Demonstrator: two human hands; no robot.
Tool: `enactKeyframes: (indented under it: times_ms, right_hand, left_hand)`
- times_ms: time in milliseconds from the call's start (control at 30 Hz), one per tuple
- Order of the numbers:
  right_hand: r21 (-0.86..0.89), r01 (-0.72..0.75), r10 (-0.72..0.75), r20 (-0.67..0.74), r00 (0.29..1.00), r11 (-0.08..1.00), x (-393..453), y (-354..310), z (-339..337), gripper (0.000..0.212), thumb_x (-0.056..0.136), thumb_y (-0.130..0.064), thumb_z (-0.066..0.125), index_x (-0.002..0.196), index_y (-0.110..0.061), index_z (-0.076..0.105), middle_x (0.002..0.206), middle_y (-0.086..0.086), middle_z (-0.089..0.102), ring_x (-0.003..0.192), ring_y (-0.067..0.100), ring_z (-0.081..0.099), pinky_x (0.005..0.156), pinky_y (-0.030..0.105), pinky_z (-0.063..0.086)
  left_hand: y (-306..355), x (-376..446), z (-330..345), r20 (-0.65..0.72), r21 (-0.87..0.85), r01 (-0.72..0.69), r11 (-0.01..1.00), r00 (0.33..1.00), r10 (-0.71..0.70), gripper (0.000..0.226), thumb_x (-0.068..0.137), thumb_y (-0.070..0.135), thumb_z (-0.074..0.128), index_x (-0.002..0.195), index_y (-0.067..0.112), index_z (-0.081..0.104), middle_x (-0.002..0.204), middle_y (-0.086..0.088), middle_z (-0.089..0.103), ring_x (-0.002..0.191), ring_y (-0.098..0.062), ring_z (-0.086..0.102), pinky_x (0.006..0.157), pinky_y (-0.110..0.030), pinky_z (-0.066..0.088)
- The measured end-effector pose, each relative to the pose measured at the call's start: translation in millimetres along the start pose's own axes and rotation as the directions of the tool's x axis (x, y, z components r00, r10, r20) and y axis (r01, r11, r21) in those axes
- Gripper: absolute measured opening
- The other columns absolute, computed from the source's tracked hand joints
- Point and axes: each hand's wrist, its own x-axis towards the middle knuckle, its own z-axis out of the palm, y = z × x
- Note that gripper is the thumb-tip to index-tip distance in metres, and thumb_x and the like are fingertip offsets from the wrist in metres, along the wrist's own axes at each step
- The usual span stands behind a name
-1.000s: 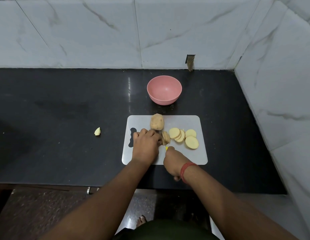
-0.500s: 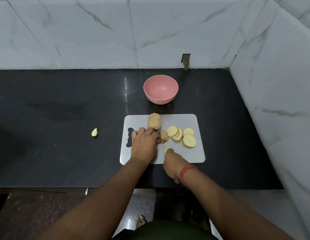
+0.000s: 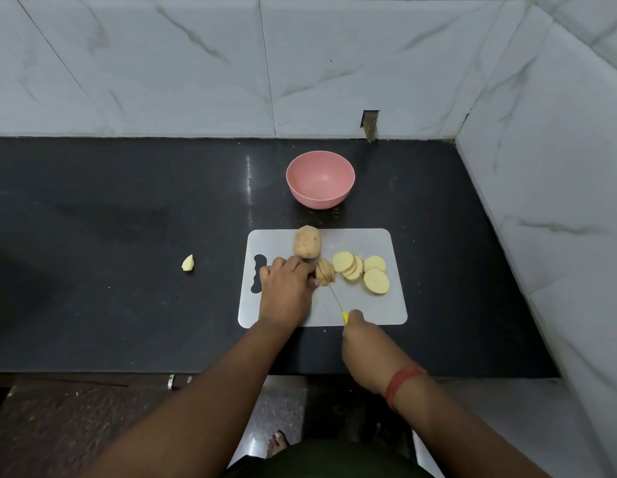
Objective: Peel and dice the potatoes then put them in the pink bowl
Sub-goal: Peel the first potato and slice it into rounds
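Slicing step — left hand [image 3: 285, 293] steadies the potato [image 3: 325, 271] on the board [image 3: 376, 307], right hand [image 3: 360, 334] grips the knife [image 3: 334, 298] mid-cut — next, dice slices [image 3: 362, 274] for the empty bowl [image 3: 320, 179]

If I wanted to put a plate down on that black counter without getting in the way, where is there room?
The counter is bare left of the cutting board, apart from one small potato scrap. A strip right of the board, up to the tiled wall, is also free. The board itself is crowded: whole potato, slices, knife, both hands.
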Motion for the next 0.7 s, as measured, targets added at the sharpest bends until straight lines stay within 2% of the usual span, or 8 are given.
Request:
enactKeyframes:
  times_ms: [67,133,233,333,433,500,633,700]
  right_hand:
    - [-0.001,-0.041,0.041,-0.052,0.998,0.999,10,-9,-7,0.03,0.093,-0.001,0.038,0.123,-0.003,0.037,0.076,0.003,0.044,0.057,0.012,0.038,0.047,0.026,0.026]
    - [0.0,-0.025,0.025,-0.023,0.999,1.0,15,-18,-7,0.029,0.093,0.0,0.039,0.121,-0.002,0.037,0.089,0.01,0.055,0.065,0.017,0.045,0.053,0.028,0.034]
    - [0.006,-0.014,0.014,-0.013,1.0,1.0,26,-20,-6,0.026,0.093,-0.004,0.043,0.119,-0.004,0.038,0.087,0.006,0.054,0.068,0.017,0.048,0.051,0.028,0.032]
    - [-0.01,-0.036,0.036,-0.017,0.999,0.999,33,-22,-3,0.025,0.095,-0.007,0.047,0.118,-0.004,0.039,0.102,0.011,0.06,0.076,0.021,0.051,0.047,0.026,0.028]
    - [-0.011,-0.064,0.064,0.0,0.998,0.998,38,-22,2,0.027,0.094,-0.006,0.047,0.119,-0.005,0.038,0.107,0.013,0.061,0.087,0.025,0.059,0.046,0.025,0.026]
    - [-0.012,-0.072,0.072,0.007,0.997,0.997,38,-23,2,0.028,0.094,-0.005,0.046,0.121,-0.004,0.037,0.104,0.012,0.06,0.088,0.025,0.059,0.046,0.025,0.026]
    - [-0.005,-0.093,0.093,0.024,0.995,0.996,38,-25,1,0.031,0.093,-0.002,0.042,0.124,-0.001,0.036,0.073,0.001,0.042,0.059,0.013,0.042,0.045,0.024,0.024]
    - [-0.033,-0.093,0.095,0.039,0.995,0.995,37,-28,-2,0.027,0.095,-0.004,0.042,0.121,-0.001,0.037,0.072,0.003,0.042,0.058,0.013,0.039,0.048,0.022,0.027]
  left_hand:
    - [2,-3,0,-0.029,-0.042,0.038,0.998,0.999,-0.04,0.018,0.093,0.033,0.066,0.107,0.025,0.072,0.099,0.003,0.061,0.099,-0.025,0.049,0.082,-0.036,0.024]
    - [2,-3,1,-0.035,-0.041,0.059,0.997,0.998,-0.061,0.016,0.092,0.033,0.066,0.105,0.025,0.072,0.097,0.002,0.059,0.098,-0.025,0.049,0.081,-0.036,0.023]
    - [1,-4,1,-0.02,-0.026,0.063,0.998,0.998,-0.064,0.017,0.094,0.035,0.065,0.102,0.023,0.074,0.096,0.003,0.061,0.097,-0.025,0.049,0.08,-0.036,0.023]
    - [1,-5,2,-0.025,-0.02,0.06,0.998,0.998,-0.061,0.015,0.093,0.036,0.065,0.095,0.023,0.074,0.093,0.005,0.062,0.092,-0.024,0.049,0.078,-0.035,0.022]
    - [1,-7,3,-0.036,-0.018,0.044,0.999,0.998,-0.045,0.014,0.092,0.035,0.066,0.09,0.024,0.074,0.089,0.006,0.061,0.087,-0.023,0.049,0.076,-0.035,0.02]
    - [0,-7,4,-0.042,-0.014,0.034,0.999,0.999,-0.034,0.013,0.092,0.035,0.067,0.088,0.023,0.074,0.088,0.007,0.061,0.085,-0.023,0.049,0.075,-0.035,0.02]
    - [-1,-5,5,-0.046,-0.022,0.009,1.0,0.999,-0.01,0.013,0.091,0.033,0.069,0.085,0.023,0.074,0.084,0.008,0.061,0.082,-0.022,0.048,0.075,-0.035,0.02]
    - [-3,-5,7,-0.046,-0.026,-0.003,1.0,0.999,0.002,0.013,0.09,0.033,0.07,0.084,0.023,0.074,0.083,0.008,0.061,0.082,-0.022,0.049,0.075,-0.035,0.022]
